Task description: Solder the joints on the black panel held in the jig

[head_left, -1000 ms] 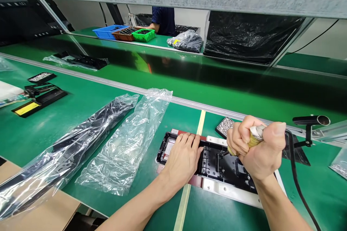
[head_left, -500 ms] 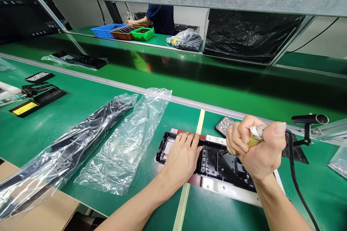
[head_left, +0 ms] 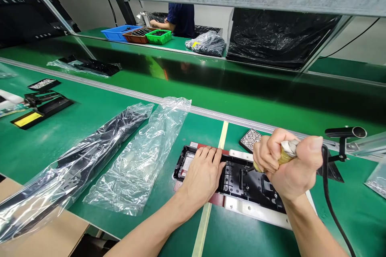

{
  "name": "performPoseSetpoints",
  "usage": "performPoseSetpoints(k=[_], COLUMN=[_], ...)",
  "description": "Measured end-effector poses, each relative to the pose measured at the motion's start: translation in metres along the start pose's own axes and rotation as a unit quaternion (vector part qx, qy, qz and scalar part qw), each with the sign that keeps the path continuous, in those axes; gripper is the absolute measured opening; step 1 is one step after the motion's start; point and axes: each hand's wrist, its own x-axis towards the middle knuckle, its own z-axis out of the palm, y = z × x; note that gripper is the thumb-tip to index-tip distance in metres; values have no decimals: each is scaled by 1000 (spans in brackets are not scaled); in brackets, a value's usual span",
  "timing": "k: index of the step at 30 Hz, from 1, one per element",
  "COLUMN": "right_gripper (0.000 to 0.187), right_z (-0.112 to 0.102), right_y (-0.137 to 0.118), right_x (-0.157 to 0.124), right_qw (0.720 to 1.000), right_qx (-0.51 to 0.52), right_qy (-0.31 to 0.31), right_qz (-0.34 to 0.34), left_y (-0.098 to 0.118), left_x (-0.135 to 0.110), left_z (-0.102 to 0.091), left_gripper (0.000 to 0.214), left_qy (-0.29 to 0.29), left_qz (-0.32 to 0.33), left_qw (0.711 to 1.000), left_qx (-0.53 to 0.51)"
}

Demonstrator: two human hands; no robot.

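Note:
A black plastic housing (head_left: pixel 241 182) lies in a white fixture (head_left: pixel 256 212) on the green bench. My left hand (head_left: pixel 202 176) lies flat on the housing's left end, fingers stretched out and close together, pressing it down. My right hand (head_left: pixel 286 164) is a fist round a corded electric screwdriver (head_left: pixel 285 153) with a yellowish grip, its tip down on the housing's middle. The tool's black cable (head_left: pixel 330 200) runs off to the lower right. A small black tray of screws (head_left: pixel 249 140) sits just behind my right hand.
An empty clear bag (head_left: pixel 141 160) and a bagged long black part (head_left: pixel 75 168) lie to the left. Further left are black parts and a screw tray (head_left: pixel 42 84). A metal tool rest (head_left: pixel 345 133) stands at right. Across the conveyor, another person (head_left: pixel 181 20) works by coloured bins (head_left: pixel 137 35).
My hands and the screwdriver have barely moved. The person across the line has shifted their arm over the bins.

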Motion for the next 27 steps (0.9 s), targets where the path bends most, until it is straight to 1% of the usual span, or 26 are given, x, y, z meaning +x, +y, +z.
performPoseSetpoints(k=[10,22,27], right_gripper=[63,64,64], right_z=[-1,-2,-2], right_y=[1,0,-1], right_x=[0,2,2], right_qw=[1000,1000,1000], right_qx=[-2,5,7], right_qy=[-4,-8,-11], right_qz=[0,9,5], left_y=[0,2,3], left_x=[0,2,2], left_z=[0,-2,-2], left_gripper=[35,37,37], left_qy=[8,-12,-6], left_qz=[3,-8,-9], left_qw=[1000,1000,1000], left_qx=[1,-13,-14])
